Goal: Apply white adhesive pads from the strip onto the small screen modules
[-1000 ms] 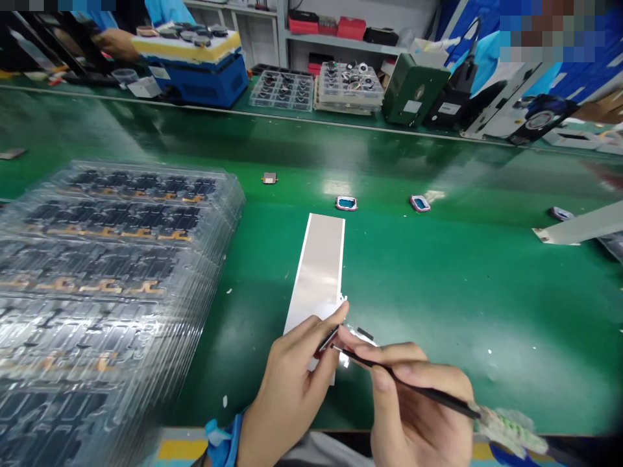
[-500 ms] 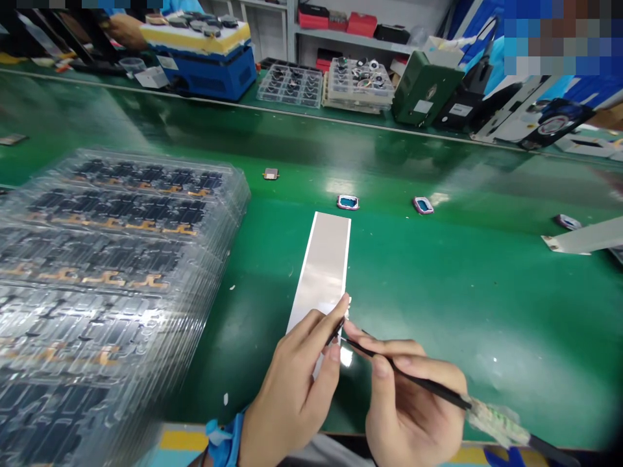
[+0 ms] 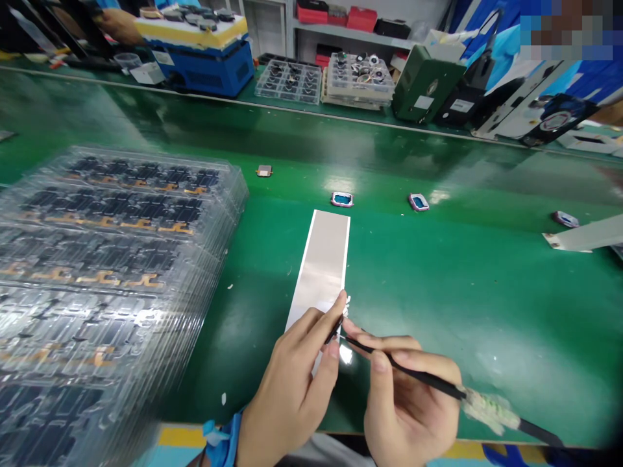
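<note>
My left hand point(image 3: 296, 383), with a blue band at the wrist, pinches a small dark part point(image 3: 333, 329) between thumb and fingers. Most of that part is hidden. In my right hand point(image 3: 413, 395) is a pair of slim black tweezers point(image 3: 428, 379), its rear wrapped in clear tape. The tip points left and meets or nearly meets the dark part; a fingertip of my right hand is beside it. Under my left hand lies a long pale strip point(image 3: 324, 259) with white edges. Small white bits point(image 3: 347, 305) sit along its right edge.
Stacked clear trays point(image 3: 195, 259) of dark parts fill the left. Beyond the strip lie a small square part point(image 3: 264, 170) and blue-centred frames point(image 3: 342, 199). A white bracket point(image 3: 584, 235) juts in at right. On the back ledge stand a blue machine point(image 3: 209, 68) and parts boxes point(image 3: 357, 81).
Both hands keep nearly the same pose, with the dark part and tweezers held as before. The whole view has shifted slightly.
</note>
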Demonstrator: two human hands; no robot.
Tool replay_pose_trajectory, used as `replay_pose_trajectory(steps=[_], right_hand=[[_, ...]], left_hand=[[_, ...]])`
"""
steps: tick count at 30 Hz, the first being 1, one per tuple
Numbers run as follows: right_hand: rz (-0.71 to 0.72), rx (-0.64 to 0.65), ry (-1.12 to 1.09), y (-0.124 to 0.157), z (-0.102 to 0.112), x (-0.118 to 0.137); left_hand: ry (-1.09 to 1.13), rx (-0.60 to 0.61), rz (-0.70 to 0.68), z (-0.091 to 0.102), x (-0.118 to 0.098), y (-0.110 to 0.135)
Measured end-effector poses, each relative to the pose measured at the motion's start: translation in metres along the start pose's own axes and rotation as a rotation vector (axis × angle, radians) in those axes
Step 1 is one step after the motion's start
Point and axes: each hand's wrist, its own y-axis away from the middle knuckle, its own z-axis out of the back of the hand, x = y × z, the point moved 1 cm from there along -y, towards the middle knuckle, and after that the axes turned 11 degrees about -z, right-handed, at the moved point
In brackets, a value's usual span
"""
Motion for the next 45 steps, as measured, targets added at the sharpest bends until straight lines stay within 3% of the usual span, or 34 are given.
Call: replay_pose_trajectory(steps=[13, 45], right_hand=[[-0.037, -0.017, -0.099, 0.0, -0.0016, -0.0033], [0.068, 0.056, -0.012, -0.0014, -0.0016, -0.0012]], left_hand=[[-0.015, -0.001, 0.008, -0.0006, -0.0004, -0.0008], [-0.084, -0.005, 0.014, 0.0008, 0.0014, -0.0018]])
